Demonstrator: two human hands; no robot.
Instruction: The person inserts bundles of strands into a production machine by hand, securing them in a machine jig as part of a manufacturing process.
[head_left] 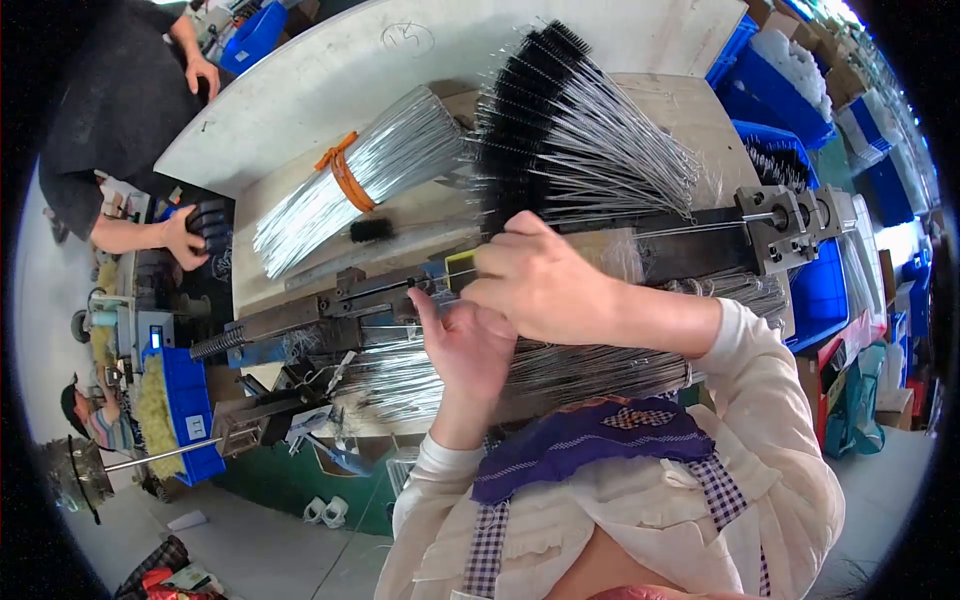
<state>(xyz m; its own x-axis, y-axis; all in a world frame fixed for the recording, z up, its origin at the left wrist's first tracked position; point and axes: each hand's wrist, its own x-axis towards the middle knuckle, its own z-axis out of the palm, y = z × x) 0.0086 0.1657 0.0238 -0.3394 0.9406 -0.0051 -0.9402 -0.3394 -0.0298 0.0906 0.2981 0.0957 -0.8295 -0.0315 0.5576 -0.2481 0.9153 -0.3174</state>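
My right hand [540, 272] is closed at the middle of a long metal bench machine [350, 298], beside a small yellow block [459, 268]. Whatever its curled fingers grip is hidden. Just below and left of it, my left hand [468, 345] has its palm turned up and its thumb stretched away, near a dark part of the machine; its fingertips are partly covered by my right hand. Behind the machine lies a fanned pile of black-bristled wire brushes [600, 140]. Left of that pile rests a bundle of silvery wires [410, 150] with an orange tie. A short black brush [372, 230] lies nearer.
Loose wires [400, 375] lie along the bench's near side. A metal clamp block [795, 230] stands at the machine's right end. A pale board [300, 90] borders the bench's back. Blue bins [195, 420] stand on both sides. Another person [110, 120] works at the far left.
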